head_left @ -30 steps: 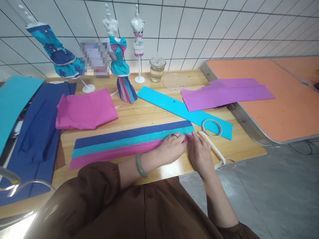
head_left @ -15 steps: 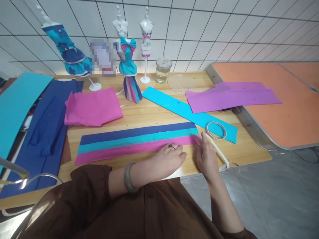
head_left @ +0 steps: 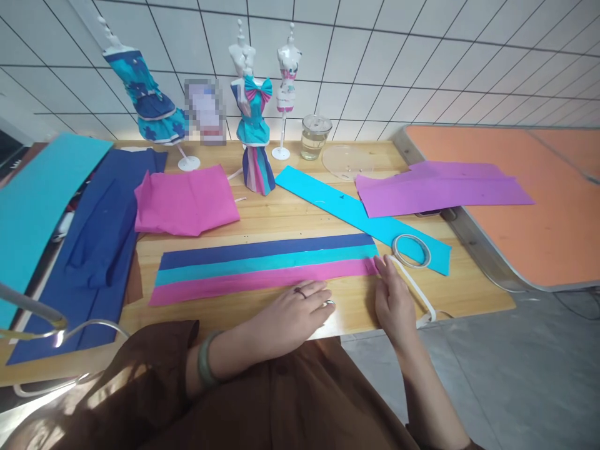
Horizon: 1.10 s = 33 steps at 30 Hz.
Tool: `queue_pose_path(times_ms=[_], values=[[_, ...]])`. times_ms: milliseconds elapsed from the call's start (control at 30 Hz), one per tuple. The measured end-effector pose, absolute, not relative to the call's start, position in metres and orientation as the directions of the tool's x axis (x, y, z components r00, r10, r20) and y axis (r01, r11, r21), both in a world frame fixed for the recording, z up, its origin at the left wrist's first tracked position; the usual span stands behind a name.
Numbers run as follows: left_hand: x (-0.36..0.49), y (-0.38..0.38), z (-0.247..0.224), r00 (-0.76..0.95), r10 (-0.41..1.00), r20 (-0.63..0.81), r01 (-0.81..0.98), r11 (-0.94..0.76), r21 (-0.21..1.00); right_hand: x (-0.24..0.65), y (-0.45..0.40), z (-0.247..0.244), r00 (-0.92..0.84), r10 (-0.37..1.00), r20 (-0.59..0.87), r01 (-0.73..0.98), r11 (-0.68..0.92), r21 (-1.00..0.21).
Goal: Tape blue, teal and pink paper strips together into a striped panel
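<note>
A long strip of fabric with navy, turquoise and pink bands (head_left: 267,262) lies flat on the table before me. My left hand (head_left: 293,315) rests palm down below its pink edge, fingers stretched out. A small shiny spot shows by its fingertips, too small to name. At the strip's right end is my right hand (head_left: 394,299), its fingers extended and the fingertips touching the pink corner. Just beyond that hand sits a roll of white tape (head_left: 397,256), a loose length of it hanging toward the table's front edge. The tape lies over a bright blue strip (head_left: 328,201).
Folded pink fabric (head_left: 190,203), navy fabric (head_left: 100,237) and a turquoise sheet (head_left: 42,194) lie left. Small dress forms (head_left: 255,119) and a glass of liquid (head_left: 315,137) stand along the tiled wall. Purple fabric (head_left: 435,187) reaches onto an orange board (head_left: 529,231) at right.
My left hand has slid left and toward me, off the pink band, and its fingers have straightened. My right hand stays at the strip's right end. The whole view has shifted slightly.
</note>
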<state>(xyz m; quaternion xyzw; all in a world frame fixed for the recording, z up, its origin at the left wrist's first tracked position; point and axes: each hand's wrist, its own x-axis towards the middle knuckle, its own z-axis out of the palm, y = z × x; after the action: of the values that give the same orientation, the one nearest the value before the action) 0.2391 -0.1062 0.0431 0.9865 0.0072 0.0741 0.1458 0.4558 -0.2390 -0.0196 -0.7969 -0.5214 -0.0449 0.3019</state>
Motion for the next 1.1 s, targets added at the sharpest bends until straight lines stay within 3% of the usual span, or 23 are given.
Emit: queue_pose_path(times_ms=[67,233,300,500,867,1100], values=[[0.225,-0.099,0.036,0.986,0.076,0.145,0.030,-0.955,0.296,0.457,-0.240,-0.021,0.450,0.804,0.388,0.865,-0.284,-0.413],[0.190,-0.082,0.018,0.969,0.129,0.212,0.074,-0.965,0.252,0.458,-0.239,-0.025,0.356,0.875,0.328,0.932,-0.304,-0.200],[0.180,-0.078,0.016,0.954,0.132,0.271,0.068,-0.971,0.231,0.457,-0.239,-0.025,0.362,0.870,0.334,0.929,-0.305,-0.211],[0.158,-0.074,0.007,0.918,0.154,0.366,0.074,-0.972,0.225,0.452,-0.242,-0.019,0.414,0.811,0.412,0.880,-0.241,-0.410],[0.156,-0.075,0.001,0.907,0.151,0.392,0.096,-0.983,0.156,0.452,-0.251,-0.020,0.316,0.842,0.438,0.948,-0.263,-0.179],[0.156,-0.076,-0.001,0.899,0.141,0.415,0.077,-0.983,0.168,0.449,-0.253,-0.015,0.331,0.842,0.426,0.942,-0.266,-0.205]])
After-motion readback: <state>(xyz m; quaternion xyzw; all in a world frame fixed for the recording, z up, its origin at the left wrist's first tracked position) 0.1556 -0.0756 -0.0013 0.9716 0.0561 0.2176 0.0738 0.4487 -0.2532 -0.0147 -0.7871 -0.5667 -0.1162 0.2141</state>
